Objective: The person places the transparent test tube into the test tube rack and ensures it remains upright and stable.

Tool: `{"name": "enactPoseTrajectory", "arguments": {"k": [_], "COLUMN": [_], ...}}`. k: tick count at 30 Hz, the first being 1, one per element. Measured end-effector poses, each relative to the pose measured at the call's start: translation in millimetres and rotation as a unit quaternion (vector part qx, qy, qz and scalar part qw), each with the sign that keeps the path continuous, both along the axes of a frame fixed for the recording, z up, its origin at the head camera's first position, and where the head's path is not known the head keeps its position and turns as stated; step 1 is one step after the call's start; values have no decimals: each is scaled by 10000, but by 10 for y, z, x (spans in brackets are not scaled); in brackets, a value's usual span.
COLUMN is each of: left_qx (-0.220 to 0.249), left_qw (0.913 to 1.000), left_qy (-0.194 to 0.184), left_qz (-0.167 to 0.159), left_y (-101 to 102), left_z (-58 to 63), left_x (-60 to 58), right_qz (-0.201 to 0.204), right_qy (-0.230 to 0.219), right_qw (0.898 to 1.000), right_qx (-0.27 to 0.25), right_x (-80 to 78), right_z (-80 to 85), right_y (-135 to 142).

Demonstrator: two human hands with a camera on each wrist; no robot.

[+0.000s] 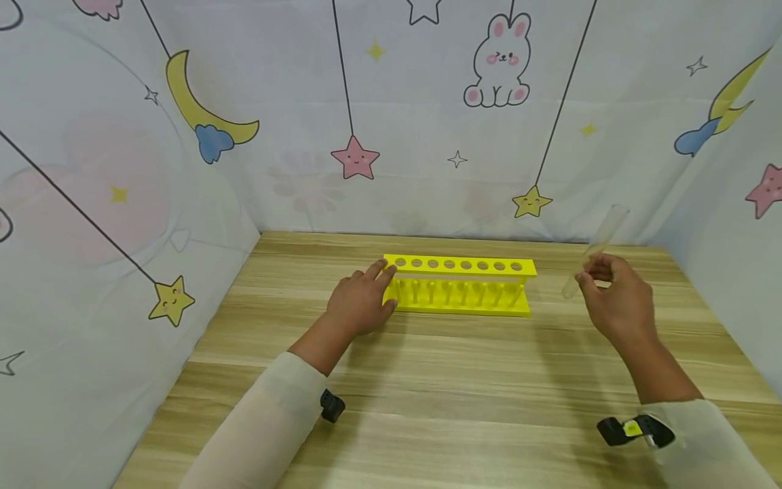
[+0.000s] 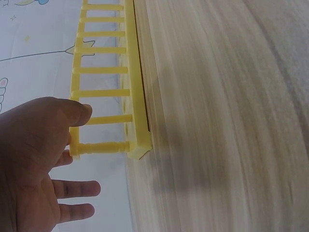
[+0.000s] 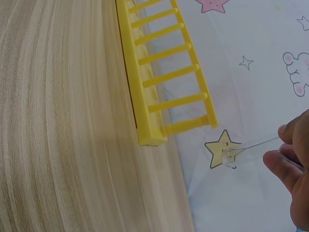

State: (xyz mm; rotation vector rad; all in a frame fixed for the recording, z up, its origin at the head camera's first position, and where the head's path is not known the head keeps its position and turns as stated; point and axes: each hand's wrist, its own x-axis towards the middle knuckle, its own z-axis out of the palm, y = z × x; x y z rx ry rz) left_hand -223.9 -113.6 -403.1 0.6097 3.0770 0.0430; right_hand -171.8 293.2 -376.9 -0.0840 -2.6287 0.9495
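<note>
A yellow test tube rack [image 1: 458, 267] with a row of round holes and a row of pegs stands on the table toward the back. My left hand [image 1: 360, 302] grips its left end; in the left wrist view the thumb [image 2: 79, 115] lies over the rack's frame [image 2: 140, 121], with other fingers behind it. To the right of the rack, my right hand [image 1: 620, 299] pinches a clear glass test tube [image 1: 613, 221] between thumb and fingers. The tube is tilted, its upper end leaning right. In the right wrist view the tube's end [image 3: 229, 157] shows faintly beyond the fingertips.
A wood-grain table [image 1: 440, 380] lies under everything. White cloth walls [image 1: 415, 88] printed with stars, moons and a rabbit enclose it at the back, left and right. Each wrist carries a black strapped device [image 1: 332, 405].
</note>
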Motion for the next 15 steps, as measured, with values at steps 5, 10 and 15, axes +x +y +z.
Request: {"name": "enactPoseTrajectory", "arguments": {"k": [5,10,15], "left_qx": [9,34,43], "left_qw": [10000,10000,10000], "left_qy": [-16,4,13], "left_qz": [8,-1,-5], "left_y": [0,3,4], "left_z": [3,7,10], "left_x": [2,7,12], "right_qz": [-9,-5,11], "right_qy": [-8,6,35], "right_qw": [10000,10000,10000], "right_qx": [0,-7,-14], "right_x": [-12,-32,-46], "right_z": [10,11,6], "right_y": [-12,-20,-33]}}
